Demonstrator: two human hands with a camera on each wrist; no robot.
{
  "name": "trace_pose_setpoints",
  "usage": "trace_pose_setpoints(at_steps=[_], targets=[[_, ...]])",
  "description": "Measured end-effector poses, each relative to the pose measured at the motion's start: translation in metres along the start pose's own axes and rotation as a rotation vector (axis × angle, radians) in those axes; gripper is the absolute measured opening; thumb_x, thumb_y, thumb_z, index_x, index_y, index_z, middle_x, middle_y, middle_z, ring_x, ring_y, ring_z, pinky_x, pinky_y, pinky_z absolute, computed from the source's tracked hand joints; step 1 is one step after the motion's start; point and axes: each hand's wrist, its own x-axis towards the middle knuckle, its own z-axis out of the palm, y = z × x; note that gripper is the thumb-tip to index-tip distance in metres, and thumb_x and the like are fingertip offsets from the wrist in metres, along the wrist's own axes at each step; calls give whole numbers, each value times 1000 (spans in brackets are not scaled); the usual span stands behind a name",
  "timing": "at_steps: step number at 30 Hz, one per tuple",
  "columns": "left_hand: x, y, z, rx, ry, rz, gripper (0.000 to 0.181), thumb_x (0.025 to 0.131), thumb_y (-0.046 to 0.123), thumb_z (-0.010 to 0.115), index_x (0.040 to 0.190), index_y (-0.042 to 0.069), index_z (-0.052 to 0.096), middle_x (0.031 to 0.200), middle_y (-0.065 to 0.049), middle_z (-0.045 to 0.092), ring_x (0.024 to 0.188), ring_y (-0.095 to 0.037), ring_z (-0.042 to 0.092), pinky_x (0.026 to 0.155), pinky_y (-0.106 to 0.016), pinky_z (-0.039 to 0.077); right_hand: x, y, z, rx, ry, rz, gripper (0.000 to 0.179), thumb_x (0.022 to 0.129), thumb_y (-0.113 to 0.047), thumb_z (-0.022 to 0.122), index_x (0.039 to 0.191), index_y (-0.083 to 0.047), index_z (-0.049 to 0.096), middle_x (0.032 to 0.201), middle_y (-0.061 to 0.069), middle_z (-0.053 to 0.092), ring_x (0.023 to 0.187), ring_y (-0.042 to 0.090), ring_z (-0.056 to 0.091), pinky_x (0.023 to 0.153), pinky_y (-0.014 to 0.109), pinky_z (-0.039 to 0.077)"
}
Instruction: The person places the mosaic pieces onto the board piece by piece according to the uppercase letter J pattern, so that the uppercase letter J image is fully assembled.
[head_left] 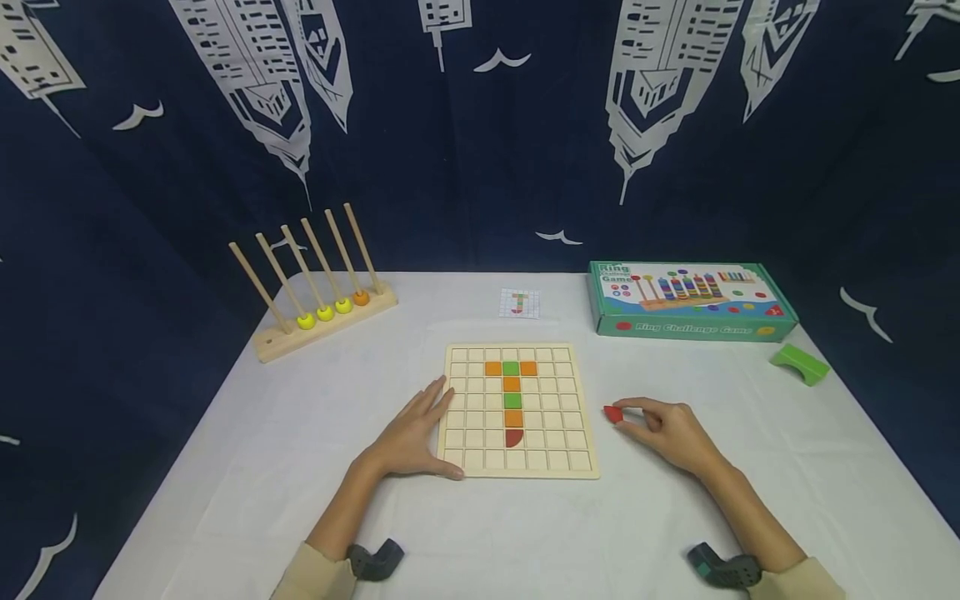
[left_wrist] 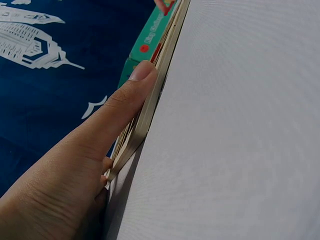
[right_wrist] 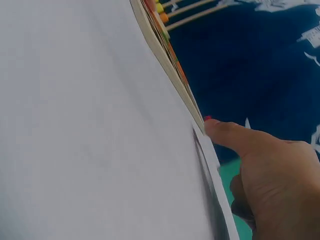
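A wooden grid board [head_left: 551,459] lies on the table, bearing orange and green square tiles in a T shape and a red quarter-round tile [head_left: 513,438] at the foot. Along the board's left side rests my left hand [head_left: 408,437], fingers spread and fairly straight. Its thumb lies against the edge near the front corner, as the left wrist view also shows. To the right of the board, my right hand [head_left: 671,433] pinches a small red tile [head_left: 612,414] between thumb and index finger. In the right wrist view only a bit of that tile [right_wrist: 207,118] shows past the thumb.
A small pattern card [head_left: 519,304] lies behind the board. At the back left stands a wooden peg rack [head_left: 326,327] with yellow and orange beads. The green game box [head_left: 690,302] is at the back right, a green arch block [head_left: 800,364] near it by the table's right edge.
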Motion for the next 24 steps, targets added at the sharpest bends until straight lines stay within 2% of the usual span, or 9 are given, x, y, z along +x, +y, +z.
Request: trace_pose_setpoints(at_steps=[7, 10, 15, 17, 20, 22, 24], targets=[[-1, 0, 1, 0, 6, 2, 132, 46, 80, 67, 148, 10, 19, 155, -5, 3, 140, -24, 7, 109, -44, 20, 18, -40, 26, 92, -71, -107, 25, 77, -25, 76, 100, -20, 70, 49, -19, 24, 46, -4, 18, 40, 16, 19], [-1, -1, 1, -2, 13, 3, 133, 46, 81, 67, 148, 11, 19, 155, -5, 3, 140, -25, 8, 108, -45, 20, 25, -58, 41, 108, -121, -153, 25, 78, -30, 75, 101, -21, 69, 49, -20, 25, 46, -5, 19, 42, 15, 19], [-1, -1, 2, -4, 22, 9, 132, 46, 82, 66, 148, 10, 20, 155, -5, 4, 140, -25, 9, 108, -46, 21, 35, -82, 64, 113, -158, -229, 28, 78, -34, 74, 102, -20, 69, 48, -20, 24, 45, -5, 17, 43, 15, 20], [-1, -1, 2, -2, 20, 10, 132, 47, 82, 66, 148, 10, 20, 155, -5, 4, 140, -25, 8, 108, -46, 21, 37, -90, 72, 113, -164, -250, 29, 78, -35, 73, 102, -20, 69, 48, -19, 29, 44, -4, 16, 43, 15, 20], [-1, -1, 2, 5, 15, 8, 131, 47, 82, 65, 148, 11, 20, 155, -4, 4, 140, -24, 8, 108, -45, 21, 41, -100, 82, 108, -167, -276, 29, 79, -37, 73, 101, -19, 70, 56, -16, 50, 46, -4, 18, 43, 15, 21], [0, -1, 1, 6, 13, 8, 131, 47, 83, 65, 148, 11, 20, 155, -4, 4, 140, -23, 8, 108, -45, 22, 42, -105, 86, 91, -167, -285, 30, 79, -38, 72, 101, -18, 70, 68, -14, 61, 47, -4, 21, 44, 14, 24], [0, -1, 1, 7, 12, 9, 131, 47, 83, 64, 148, 11, 20, 155, -4, 4, 140, -24, 8, 108, -46, 22, 44, -108, 90, 83, -163, -290, 30, 79, -37, 72, 101, -17, 70, 76, -12, 66, 48, -4, 26, 45, 14, 28]])
